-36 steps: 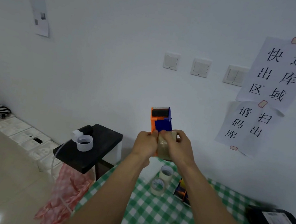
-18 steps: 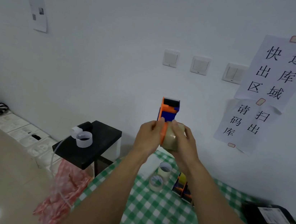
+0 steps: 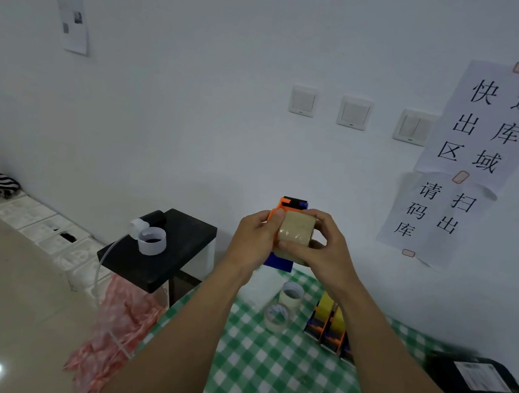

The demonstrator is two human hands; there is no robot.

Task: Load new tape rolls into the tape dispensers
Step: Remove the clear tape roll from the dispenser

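Both hands are held up before the wall, above the far edge of the surface (image 3: pixel 277 380). An orange and blue tape dispenser (image 3: pixel 280 262) is gripped on its orange side by the left hand (image 3: pixel 254 235), while a tan tape roll (image 3: pixel 296 232) is clasped by the curled fingers of the right hand (image 3: pixel 323 251) and held against the dispenser. Whether the roll is seated on its hub cannot be told. On the green checked cloth below, two loose rolls (image 3: pixel 290 296) are seen close together, with more dispensers (image 3: pixel 328 324) carrying yellow rolls just beside them. A black parcel (image 3: pixel 475 379) is laid well apart to the right.
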